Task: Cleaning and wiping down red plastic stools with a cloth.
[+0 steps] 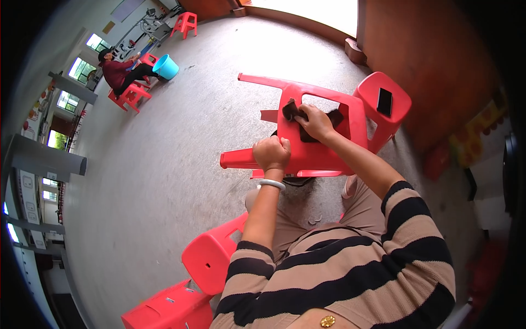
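Observation:
A red plastic stool lies on its side in front of me, with two of its legs pointing left. My left hand, with a pale bangle at the wrist, is closed around the stool's near leg. My right hand holds a dark brown cloth against the stool's frame. More dark material shows behind that hand, within the stool's opening; whether it is the same cloth I cannot tell.
A black phone rests on another red stool at the right. Red stools stand at lower left. Farther off, a seated person works beside a turquoise bucket. A wooden panel rises at the right.

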`<state>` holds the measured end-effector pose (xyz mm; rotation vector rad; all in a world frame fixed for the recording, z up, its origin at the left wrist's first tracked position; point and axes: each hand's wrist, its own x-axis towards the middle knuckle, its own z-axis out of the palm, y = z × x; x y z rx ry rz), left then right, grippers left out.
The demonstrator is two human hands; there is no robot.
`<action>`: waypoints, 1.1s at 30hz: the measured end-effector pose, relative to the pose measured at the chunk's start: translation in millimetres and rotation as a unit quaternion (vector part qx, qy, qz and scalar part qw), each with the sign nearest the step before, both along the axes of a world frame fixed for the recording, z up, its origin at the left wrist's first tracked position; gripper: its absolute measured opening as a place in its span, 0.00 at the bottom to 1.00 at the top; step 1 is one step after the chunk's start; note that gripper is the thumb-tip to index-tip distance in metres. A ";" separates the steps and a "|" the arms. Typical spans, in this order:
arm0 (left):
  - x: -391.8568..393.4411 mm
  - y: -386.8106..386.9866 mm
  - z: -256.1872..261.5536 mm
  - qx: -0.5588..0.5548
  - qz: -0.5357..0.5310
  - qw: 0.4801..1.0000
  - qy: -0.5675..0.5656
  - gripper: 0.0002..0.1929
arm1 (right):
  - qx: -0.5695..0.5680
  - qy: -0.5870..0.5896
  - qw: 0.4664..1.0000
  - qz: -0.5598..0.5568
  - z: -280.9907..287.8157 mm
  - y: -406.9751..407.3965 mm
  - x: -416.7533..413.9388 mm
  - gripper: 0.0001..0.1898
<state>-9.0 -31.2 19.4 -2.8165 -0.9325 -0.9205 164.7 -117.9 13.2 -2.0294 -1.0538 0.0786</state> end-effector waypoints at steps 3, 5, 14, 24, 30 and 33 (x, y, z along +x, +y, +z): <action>-1.5 1.8 0.8 -0.005 0.002 1.000 0.000 0.16 | -0.001 0.015 1.000 0.025 0.9 0.2 -1.2 0.14; 2.4 -1.1 0.8 -0.010 -0.007 1.000 -0.004 0.16 | -0.010 0.015 1.000 -0.013 1.1 8.4 16.6 0.15; 6.8 -2.6 2.2 -0.006 -0.013 1.000 -0.021 0.16 | -0.003 0.006 0.998 -0.057 4.5 17.4 32.5 0.15; 5.1 -4.2 1.9 0.005 -0.025 1.000 -0.018 0.17 | -0.011 0.025 0.996 -0.085 8.0 20.0 39.2 0.16; 5.7 -5.3 2.2 0.008 -0.003 1.000 -0.007 0.18 | 0.005 0.014 0.997 -0.072 7.8 18.0 29.5 0.15; 5.2 -2.0 -0.2 0.004 0.007 1.000 0.003 0.18 | 0.026 0.019 1.000 0.000 1.7 0.3 3.3 0.14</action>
